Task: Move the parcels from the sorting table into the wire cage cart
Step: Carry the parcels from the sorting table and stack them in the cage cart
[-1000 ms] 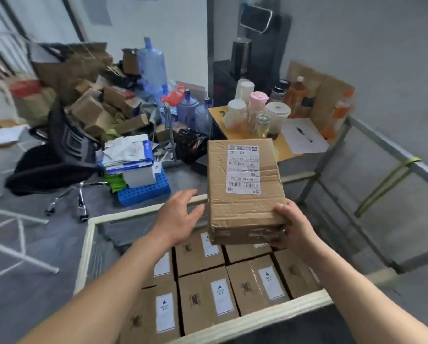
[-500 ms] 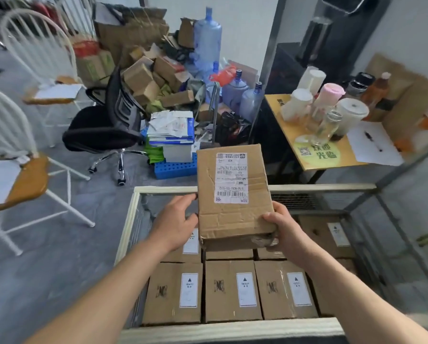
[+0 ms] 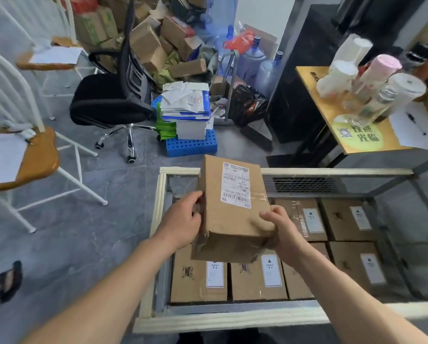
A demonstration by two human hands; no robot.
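Observation:
I hold a brown cardboard parcel point(image 3: 233, 209) with a white shipping label over the open top of the wire cage cart point(image 3: 155, 219). My left hand point(image 3: 183, 223) grips its left side, fingers curled round the edge. My right hand point(image 3: 280, 229) grips its near right corner. The parcel tilts, label up, above the cart's back left part. Several labelled boxes point(image 3: 198, 279) lie flat in rows on the cart's floor beneath it.
A black office chair point(image 3: 113, 95), a blue crate point(image 3: 190, 145) with stacked papers, and a heap of cartons and water bottles stand beyond the cart. White chairs point(image 3: 34, 155) are at the left. A yellow table point(image 3: 342, 120) with cups is at the right.
The parcel has come lower and nearer over the cart. My left hand, apart from the box a second ago, now grips its left side. The view has tipped down.

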